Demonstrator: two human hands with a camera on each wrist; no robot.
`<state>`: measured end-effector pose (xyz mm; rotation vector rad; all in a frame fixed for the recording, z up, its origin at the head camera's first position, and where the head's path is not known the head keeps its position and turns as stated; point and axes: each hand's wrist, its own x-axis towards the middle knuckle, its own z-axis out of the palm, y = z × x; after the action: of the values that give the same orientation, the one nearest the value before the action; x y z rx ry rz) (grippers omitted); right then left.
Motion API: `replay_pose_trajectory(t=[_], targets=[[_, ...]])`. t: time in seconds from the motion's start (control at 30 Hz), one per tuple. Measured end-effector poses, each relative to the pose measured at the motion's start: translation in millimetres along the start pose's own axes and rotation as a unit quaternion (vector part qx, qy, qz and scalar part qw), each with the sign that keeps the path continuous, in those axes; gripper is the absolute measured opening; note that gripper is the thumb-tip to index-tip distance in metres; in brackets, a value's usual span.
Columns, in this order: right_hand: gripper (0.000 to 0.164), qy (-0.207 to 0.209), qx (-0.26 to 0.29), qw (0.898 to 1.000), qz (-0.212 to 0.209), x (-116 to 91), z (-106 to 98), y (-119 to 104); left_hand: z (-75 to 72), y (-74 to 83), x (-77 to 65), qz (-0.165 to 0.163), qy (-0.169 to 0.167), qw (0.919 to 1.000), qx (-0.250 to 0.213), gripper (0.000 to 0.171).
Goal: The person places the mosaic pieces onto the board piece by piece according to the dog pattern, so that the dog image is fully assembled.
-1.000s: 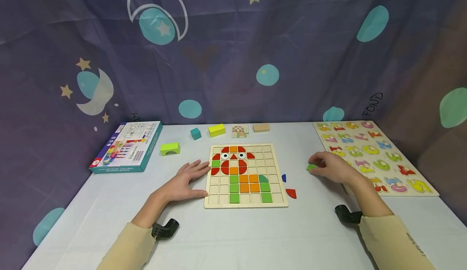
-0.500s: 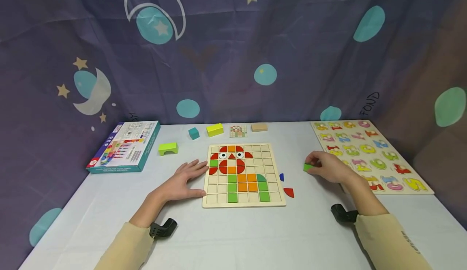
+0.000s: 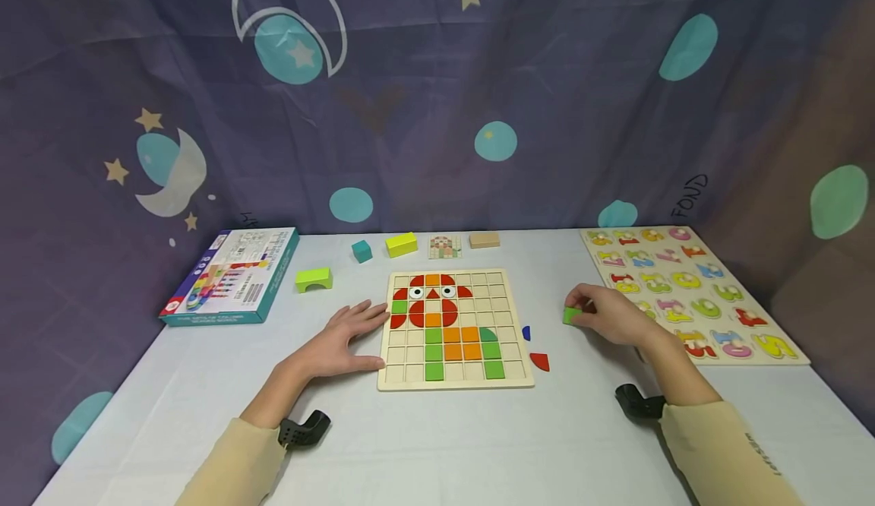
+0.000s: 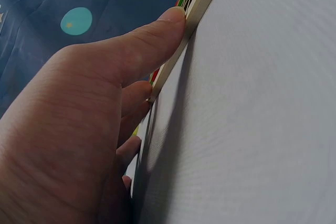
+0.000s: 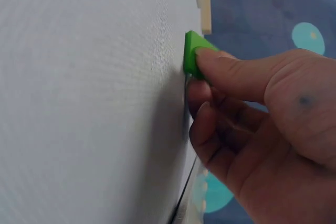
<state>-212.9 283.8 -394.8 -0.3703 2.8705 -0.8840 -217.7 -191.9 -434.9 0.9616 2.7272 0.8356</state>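
Note:
A square wooden grid board (image 3: 481, 301) lies on the table with red, orange and green pieces set in it, plus two eye pieces. Along its left edge rests my left hand (image 3: 342, 343), fingers extended and thumb against the rim; the left wrist view shows the thumb (image 4: 170, 19) touching the board's side. To the right of the board, my right hand (image 3: 611, 316) pinches a small flat green piece (image 5: 193, 51) between thumb and fingers, close to the tabletop. Loose between board and right hand are a blue piece (image 3: 526, 333) and a red quarter-round piece (image 3: 540, 362).
Behind the board stand a teal cube (image 3: 361, 251), a yellow block (image 3: 401, 245), a picture card (image 3: 445, 246) and a tan block (image 3: 484, 240). A green arch block (image 3: 314, 279) and a box (image 3: 232, 274) are left. A number puzzle board (image 3: 711, 346) lies right.
My right hand has shifted slightly left toward the board with the green piece, and more of that piece shows. The left hand stays at the board's edge. The head view has drifted a little.

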Motion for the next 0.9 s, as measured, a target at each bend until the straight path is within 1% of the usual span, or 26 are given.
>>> replay_pose_trajectory(t=[0.2, 0.4, 0.63, 0.9], targets=[[0.011, 0.001, 0.015, 1.000, -0.023, 4.7, 4.0, -8.9, -0.4, 0.6, 0.2, -0.001, -0.002, 1.0000, -0.001, 0.086], [0.011, 0.001, 0.018, 0.999, -0.049, 17.0, 6.9, -23.2, 0.3, 0.1, 0.1, 0.003, 0.003, 1.0000, -0.001, 0.085], [0.010, -0.003, 0.036, 0.998, -0.054, 36.0, 15.0, -51.7, 0.8, -0.2, -0.3, -0.001, 0.005, 1.0000, -0.002, 0.084], [0.010, -0.014, 0.047, 0.996, -0.078, 58.6, 31.5, -83.0, -0.1, 1.9, -0.3, -0.012, -0.003, 0.9999, -0.002, 0.085]])
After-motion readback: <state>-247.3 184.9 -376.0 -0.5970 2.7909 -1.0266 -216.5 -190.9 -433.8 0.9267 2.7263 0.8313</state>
